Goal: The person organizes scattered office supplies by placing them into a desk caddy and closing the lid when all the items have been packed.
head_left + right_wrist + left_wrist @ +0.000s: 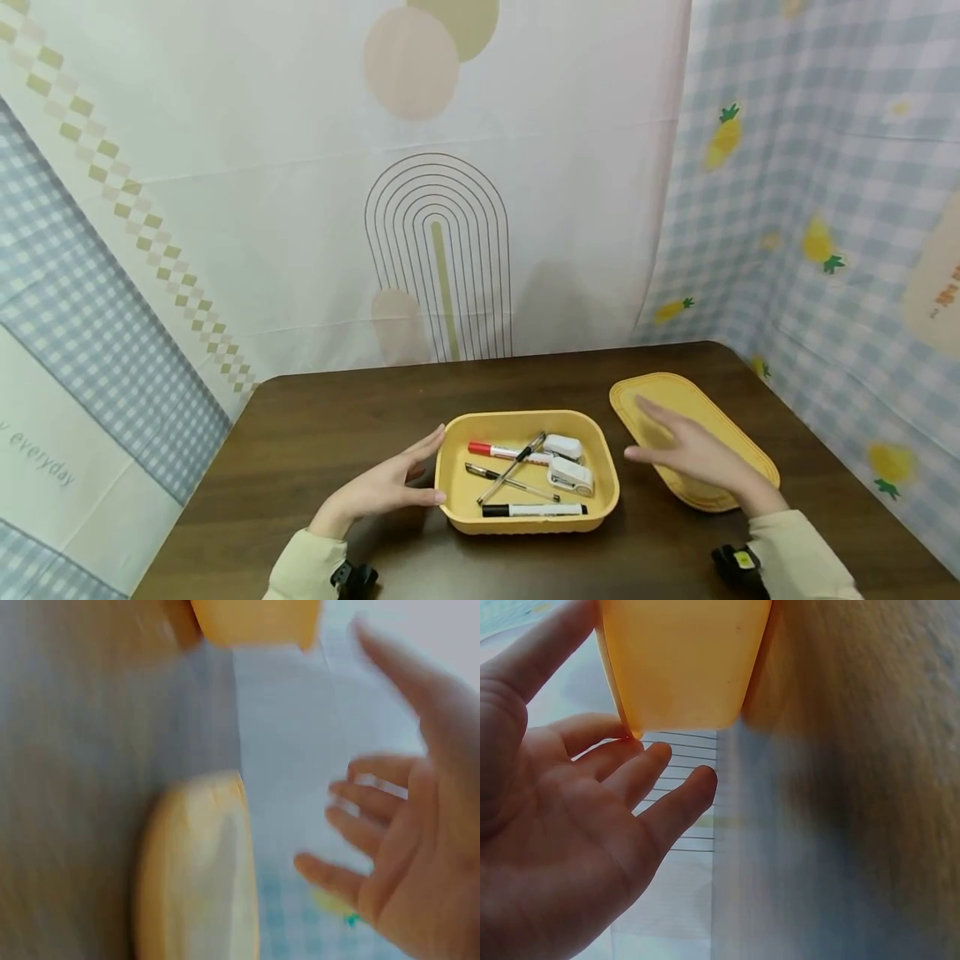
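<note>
A yellow plastic box (442, 492) stands on the table. My left hand (386, 483) is at its left side, thumb near the front corner and fingertips at the back corner. In the left wrist view, the thumb and index finger touch the rim of the box (682, 667), and the other fingers spread loosely. Inside lie a red-capped marker (487, 451), a black-capped marker (534, 510), two crossed clear pens (498, 477), a small white stapler (570, 477) and another small white item (562, 447). My right hand (693, 450), blurred and holding nothing, hovers over a yellow lid (660, 387).
The brown wooden table (337, 417) meets a patterned cloth (585, 208) at the back. Another checked cloth (795, 167) hangs along the right side. The lid lies flat at the table's right, apart from the box.
</note>
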The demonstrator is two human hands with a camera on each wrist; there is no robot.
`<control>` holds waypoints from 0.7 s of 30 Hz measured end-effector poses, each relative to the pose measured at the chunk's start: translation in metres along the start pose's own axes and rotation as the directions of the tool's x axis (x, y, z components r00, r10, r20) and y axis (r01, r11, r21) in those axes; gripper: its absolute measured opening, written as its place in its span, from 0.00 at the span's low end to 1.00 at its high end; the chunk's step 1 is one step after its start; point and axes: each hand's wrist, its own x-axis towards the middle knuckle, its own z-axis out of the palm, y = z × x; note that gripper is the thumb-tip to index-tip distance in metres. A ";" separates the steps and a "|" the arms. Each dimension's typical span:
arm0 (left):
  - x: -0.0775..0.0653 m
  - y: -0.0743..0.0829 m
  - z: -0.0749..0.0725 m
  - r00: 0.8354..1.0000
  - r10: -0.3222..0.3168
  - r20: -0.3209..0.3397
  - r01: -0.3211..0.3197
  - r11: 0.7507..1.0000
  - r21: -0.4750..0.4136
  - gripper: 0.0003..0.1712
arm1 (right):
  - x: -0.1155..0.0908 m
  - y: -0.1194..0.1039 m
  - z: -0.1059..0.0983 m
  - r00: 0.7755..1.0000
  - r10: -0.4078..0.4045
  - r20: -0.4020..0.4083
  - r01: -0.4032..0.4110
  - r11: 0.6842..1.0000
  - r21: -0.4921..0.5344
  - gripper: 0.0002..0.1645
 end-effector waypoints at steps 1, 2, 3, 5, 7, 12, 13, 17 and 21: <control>0.000 0.000 0.000 1.000 0.002 0.005 -0.002 1.000 -0.004 0.52 | -0.001 0.004 -0.007 0.999 0.039 -0.025 -0.039 0.999 -0.011 0.56; 0.001 0.000 -0.001 1.000 0.005 0.009 -0.005 1.000 -0.007 0.52 | -0.002 0.008 -0.014 0.996 0.081 -0.043 -0.082 0.997 -0.017 0.56; 0.001 -0.001 -0.001 1.000 0.005 0.013 -0.005 1.000 -0.012 0.52 | -0.004 0.012 -0.020 0.990 0.130 -0.053 -0.131 0.991 -0.019 0.57; 0.001 -0.002 -0.001 1.000 0.006 0.019 -0.005 1.000 -0.020 0.52 | -0.008 0.022 -0.032 0.978 0.201 -0.054 -0.203 0.979 -0.035 0.59; 0.001 -0.002 -0.001 1.000 0.005 0.020 -0.004 1.000 -0.024 0.52 | -0.011 0.032 -0.041 0.965 0.258 -0.046 -0.260 0.964 -0.056 0.60; 0.001 -0.001 -0.002 1.000 0.002 0.024 -0.002 1.000 -0.021 0.52 | -0.018 0.052 -0.055 0.939 0.342 -0.035 -0.344 0.937 -0.068 0.62; 0.001 -0.001 -0.002 1.000 0.002 0.023 -0.002 1.000 -0.018 0.52 | -0.019 0.055 -0.056 0.936 0.351 -0.031 -0.352 0.934 -0.068 0.62; 0.001 -0.001 -0.002 1.000 0.000 0.023 0.000 1.000 -0.008 0.52 | -0.022 0.065 -0.060 0.922 0.387 0.002 -0.386 0.920 -0.069 0.63; 0.001 -0.002 -0.001 1.000 0.001 0.025 -0.001 1.000 -0.001 0.52 | -0.023 0.072 -0.062 0.912 0.409 0.036 -0.404 0.909 -0.098 0.64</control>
